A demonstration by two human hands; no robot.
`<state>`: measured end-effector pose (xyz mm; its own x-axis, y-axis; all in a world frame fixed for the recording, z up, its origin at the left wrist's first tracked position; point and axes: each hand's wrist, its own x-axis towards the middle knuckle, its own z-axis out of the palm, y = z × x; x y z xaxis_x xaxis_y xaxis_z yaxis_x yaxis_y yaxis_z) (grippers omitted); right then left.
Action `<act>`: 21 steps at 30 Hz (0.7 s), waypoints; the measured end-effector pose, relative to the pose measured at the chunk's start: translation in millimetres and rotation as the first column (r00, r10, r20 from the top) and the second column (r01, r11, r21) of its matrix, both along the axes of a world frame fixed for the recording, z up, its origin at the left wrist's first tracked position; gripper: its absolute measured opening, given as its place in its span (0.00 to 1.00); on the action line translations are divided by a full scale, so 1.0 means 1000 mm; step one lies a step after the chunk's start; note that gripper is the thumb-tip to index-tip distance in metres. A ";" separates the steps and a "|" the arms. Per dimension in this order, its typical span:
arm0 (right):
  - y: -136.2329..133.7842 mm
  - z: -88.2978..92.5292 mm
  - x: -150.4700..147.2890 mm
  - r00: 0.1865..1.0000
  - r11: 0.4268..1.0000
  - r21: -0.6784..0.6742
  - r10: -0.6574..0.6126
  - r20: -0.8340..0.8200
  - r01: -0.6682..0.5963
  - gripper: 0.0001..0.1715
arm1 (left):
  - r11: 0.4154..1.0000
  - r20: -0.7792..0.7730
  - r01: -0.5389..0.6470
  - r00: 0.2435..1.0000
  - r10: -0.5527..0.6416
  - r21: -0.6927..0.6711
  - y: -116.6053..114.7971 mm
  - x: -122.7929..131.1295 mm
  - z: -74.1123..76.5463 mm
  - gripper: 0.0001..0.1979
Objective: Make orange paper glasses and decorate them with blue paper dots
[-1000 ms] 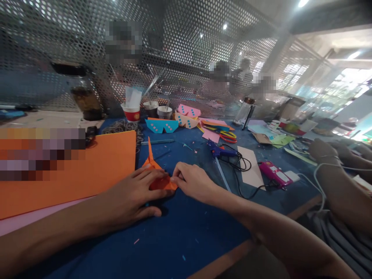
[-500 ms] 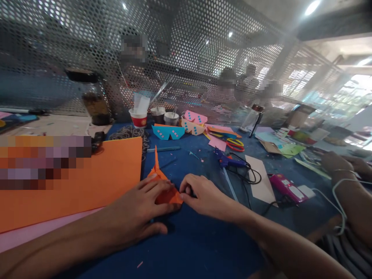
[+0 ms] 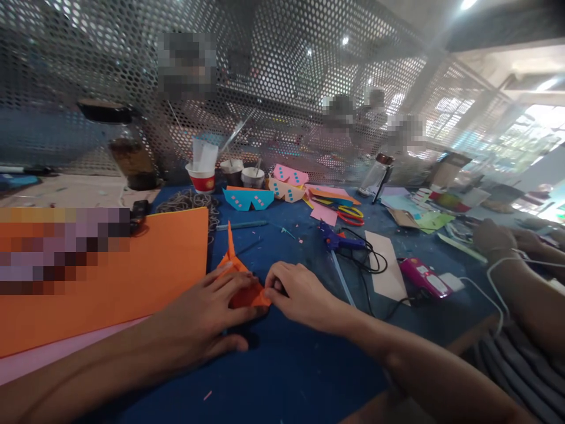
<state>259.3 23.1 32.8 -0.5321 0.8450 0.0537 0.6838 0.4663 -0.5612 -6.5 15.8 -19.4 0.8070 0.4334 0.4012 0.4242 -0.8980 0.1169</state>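
Note:
A folded piece of orange paper point(image 3: 242, 294) lies on the blue tabletop, with a narrow point standing up at its far end. Across it rests my left hand point(image 3: 212, 309), fingers stretched out and pressing it down, thumb apart on the table. At the paper's right corner, the thumb and forefinger of my right hand point(image 3: 296, 291) are closed in a pinch on the edge. My left fingers hide part of the folds. Large orange sheets point(image 3: 176, 259) lie just left of the folded piece.
Paper masks in blue point(image 3: 248, 199), peach and pink stand behind, near paper cups point(image 3: 202, 178). To the right are scissors point(image 3: 351, 215), a glue gun point(image 3: 339, 238) with its cord, a beige sheet point(image 3: 386, 265) and a magenta device point(image 3: 424, 278). Another person's arm point(image 3: 523, 288) is at far right.
The whole view has shifted slightly, so the things on the table appear a little further left. Both hands keep nearly the same place on the orange paper.

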 end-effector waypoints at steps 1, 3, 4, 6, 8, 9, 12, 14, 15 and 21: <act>0.000 -0.001 0.000 1.000 1.000 0.004 -0.001 0.000 0.001 0.05 | 1.000 0.007 -0.002 1.000 0.002 0.002 -0.001 0.000 -0.001 0.27; 0.001 -0.002 0.000 1.000 1.000 -0.001 0.007 -0.003 -0.007 0.04 | 1.000 0.021 -0.019 1.000 0.019 0.005 -0.003 0.001 -0.002 0.26; 0.001 -0.003 0.000 1.000 1.000 -0.002 0.010 -0.002 -0.010 0.04 | 1.000 0.022 -0.025 0.999 0.025 0.005 -0.003 0.000 -0.002 0.26; 0.002 -0.003 0.000 1.000 1.000 0.002 0.009 0.006 -0.009 0.04 | 1.000 0.005 -0.024 1.000 0.024 0.009 -0.004 0.000 -0.001 0.26; 0.001 -0.003 -0.002 1.000 1.000 0.018 -0.004 0.018 0.004 0.04 | 1.000 -0.030 -0.016 0.999 0.017 0.024 -0.004 -0.001 0.000 0.27; 0.002 -0.002 -0.003 1.000 0.999 0.029 -0.016 0.024 0.015 0.05 | 0.999 -0.048 -0.013 0.999 0.015 0.032 -0.004 -0.001 0.001 0.27; 0.002 -0.002 -0.005 0.998 0.998 0.044 -0.046 0.033 0.045 0.06 | 0.999 -0.077 -0.002 0.997 0.006 0.047 -0.003 0.000 0.004 0.28; 0.002 -0.002 -0.006 0.998 0.998 0.033 -0.057 0.026 0.056 0.07 | 0.999 -0.074 0.004 0.997 0.000 0.052 -0.002 0.000 0.005 0.27; 0.002 -0.002 -0.006 0.998 0.998 0.019 -0.058 0.022 0.058 0.07 | 0.999 -0.069 0.006 0.998 -0.002 0.053 -0.002 0.001 0.006 0.27; 0.002 0.000 -0.006 0.997 0.997 0.020 -0.071 0.029 0.070 0.07 | 1.000 -0.043 -0.008 0.999 0.007 -0.009 -0.002 0.002 0.008 0.26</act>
<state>253.3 25.1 32.6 -0.4730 0.8793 0.0553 0.7318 0.4270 -0.5311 -4.3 14.3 -11.4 0.8201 0.4431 0.3621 0.4358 -0.8937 0.1067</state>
